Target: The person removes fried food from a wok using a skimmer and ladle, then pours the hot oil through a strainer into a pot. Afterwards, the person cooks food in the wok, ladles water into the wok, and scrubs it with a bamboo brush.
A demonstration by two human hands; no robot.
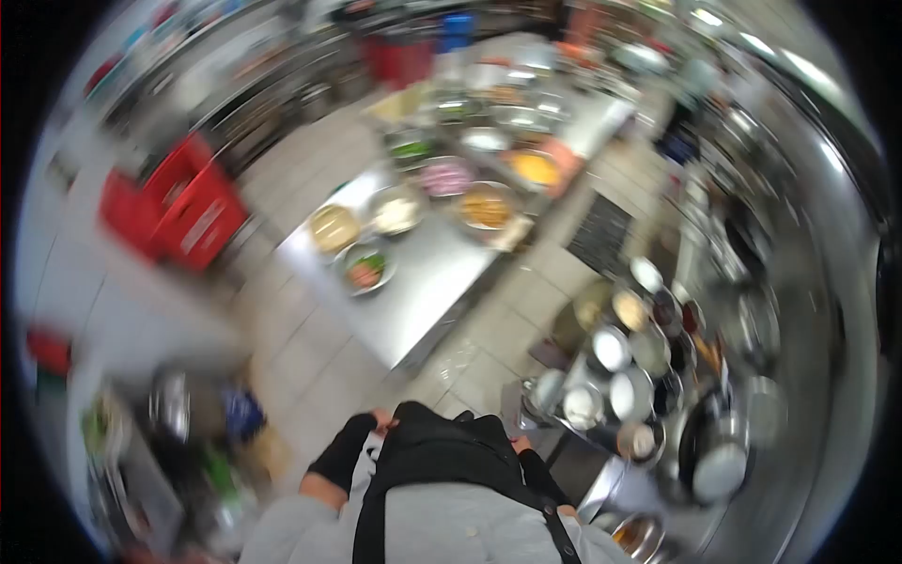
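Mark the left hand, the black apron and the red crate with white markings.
Left hand (381, 422), head view: middle of its visible part.
Black apron (449, 453), head view: front panel.
Red crate with white markings (200, 224), head view: the marked side.

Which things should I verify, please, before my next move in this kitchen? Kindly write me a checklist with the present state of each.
1. Left hand free: cannot tell; it is beside the black apron, its fingers blurred.
2. Right hand free: cannot tell; only part shows at the apron's other side.
3. Nearest bowl on the steel table upright, food inside: ok.
4. Containers at right well spaced: not ok; they stand crowded together.
5. Floor dry: cannot tell; bright glints show beside the table.
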